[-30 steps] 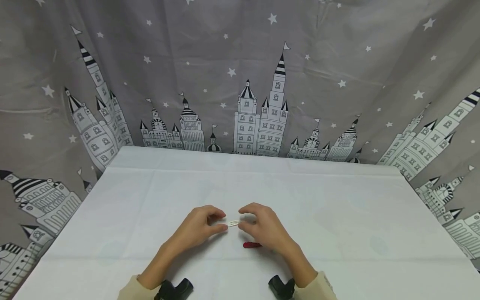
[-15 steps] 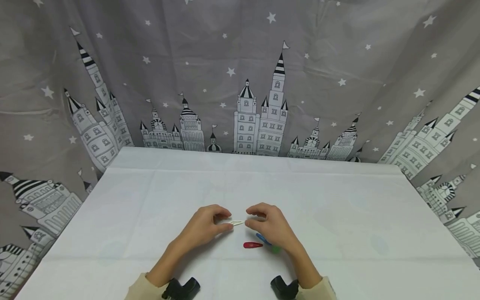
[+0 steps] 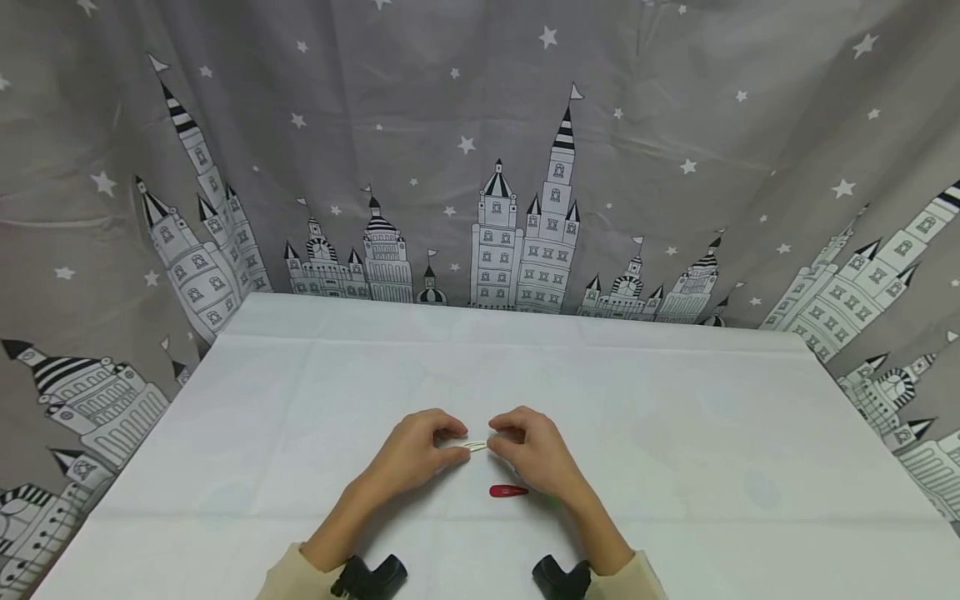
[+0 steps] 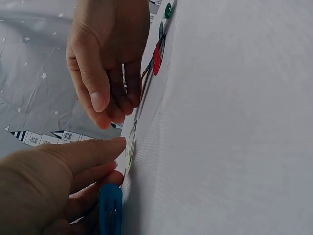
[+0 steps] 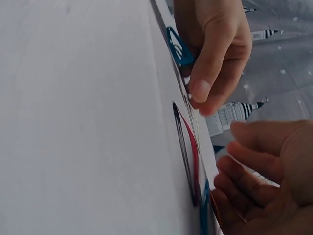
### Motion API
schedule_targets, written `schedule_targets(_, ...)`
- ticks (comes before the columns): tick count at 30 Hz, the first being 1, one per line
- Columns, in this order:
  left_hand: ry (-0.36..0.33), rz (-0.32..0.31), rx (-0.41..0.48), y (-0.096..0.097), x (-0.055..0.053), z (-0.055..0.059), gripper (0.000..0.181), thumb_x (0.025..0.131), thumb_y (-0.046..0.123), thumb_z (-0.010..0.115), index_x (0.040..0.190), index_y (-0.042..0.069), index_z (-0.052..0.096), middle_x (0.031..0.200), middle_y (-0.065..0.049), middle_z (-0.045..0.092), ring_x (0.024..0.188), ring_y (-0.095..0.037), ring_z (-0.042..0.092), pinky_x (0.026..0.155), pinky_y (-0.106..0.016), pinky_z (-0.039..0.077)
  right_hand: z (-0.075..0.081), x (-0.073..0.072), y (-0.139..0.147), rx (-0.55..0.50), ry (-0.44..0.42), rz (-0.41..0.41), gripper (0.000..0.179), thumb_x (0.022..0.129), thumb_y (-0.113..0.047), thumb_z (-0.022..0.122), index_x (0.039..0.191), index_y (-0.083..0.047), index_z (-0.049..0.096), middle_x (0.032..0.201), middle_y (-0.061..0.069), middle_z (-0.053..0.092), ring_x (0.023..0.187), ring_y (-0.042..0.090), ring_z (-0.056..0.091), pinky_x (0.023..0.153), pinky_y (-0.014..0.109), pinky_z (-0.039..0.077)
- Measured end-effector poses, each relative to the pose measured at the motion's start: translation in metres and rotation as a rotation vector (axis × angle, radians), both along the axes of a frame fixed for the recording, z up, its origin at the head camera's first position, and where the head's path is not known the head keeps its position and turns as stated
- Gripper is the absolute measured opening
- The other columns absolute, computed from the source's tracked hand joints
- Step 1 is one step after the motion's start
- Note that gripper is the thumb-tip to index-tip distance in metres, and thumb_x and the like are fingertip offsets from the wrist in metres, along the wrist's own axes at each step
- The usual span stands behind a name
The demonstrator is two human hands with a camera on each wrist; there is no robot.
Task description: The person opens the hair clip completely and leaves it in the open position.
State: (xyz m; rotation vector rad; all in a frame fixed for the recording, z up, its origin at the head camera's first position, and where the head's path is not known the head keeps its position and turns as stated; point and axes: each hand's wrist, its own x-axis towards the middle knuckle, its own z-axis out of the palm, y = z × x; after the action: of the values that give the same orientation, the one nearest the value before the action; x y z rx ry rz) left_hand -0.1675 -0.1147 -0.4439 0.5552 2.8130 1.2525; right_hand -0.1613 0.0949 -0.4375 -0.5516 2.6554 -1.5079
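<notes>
A white snap hair clip [image 3: 476, 446] lies on the table between the two hands. My left hand [image 3: 416, 450] is at its left end, thumb and fingers apart, the thumb tip beside or touching the clip. At the other end is my right hand [image 3: 536, 454], fingers loosely bent, its thumb near the tip; contact is unclear. A red hair clip [image 3: 508, 492] rests below the right hand. One blue hair clip [image 4: 110, 208] lies by my left hand. Another blue clip [image 5: 204, 208] and an orange-brown clip [image 5: 215, 208] lie by the right hand, which hides them in the head view.
A green hair clip [image 4: 168, 11] lies farther along, mostly covered by the right wrist in the head view. White cloth covers the table [image 3: 675, 433]. Behind it hangs a grey curtain [image 3: 420, 100] with printed castles and stars.
Both hands have shifted slightly right overall, with the right hand drawing back a little lately. The blue clip seen under the right hand half a second ago is covered again in the head view.
</notes>
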Motion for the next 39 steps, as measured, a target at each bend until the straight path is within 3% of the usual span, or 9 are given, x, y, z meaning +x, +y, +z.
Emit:
schedule_targets(14, -0.011, 0.001, 0.003, 0.003, 0.001, 0.001, 0.020, 0.079, 0.009, 0.082, 0.097, 0.007, 0.074, 0.092, 0.004, 0.066, 0.086, -0.012, 0.058, 0.078, -0.034, 0.048, -0.008, -0.002, -0.006, 0.071, 0.073, -0.012, 0.018, 0.082, 0.000, 0.075, 0.100, 0.002, 0.075, 0.094, 0.003, 0.063, 0.083, 0.017, 0.051, 0.073, 0.030, 0.042)
schedule_targets(39, 0.015, -0.016, -0.013, 0.002, 0.002, 0.000, 0.015, 0.080, 0.007, 0.081, 0.093, 0.009, 0.074, 0.089, 0.005, 0.064, 0.083, -0.012, 0.056, 0.075, -0.032, 0.047, -0.014, -0.003, -0.009, 0.128, 0.130, 0.000, 0.011, 0.080, 0.004, 0.073, 0.089, -0.002, 0.076, 0.091, 0.001, 0.059, 0.085, 0.018, 0.049, 0.073, 0.031, 0.043)
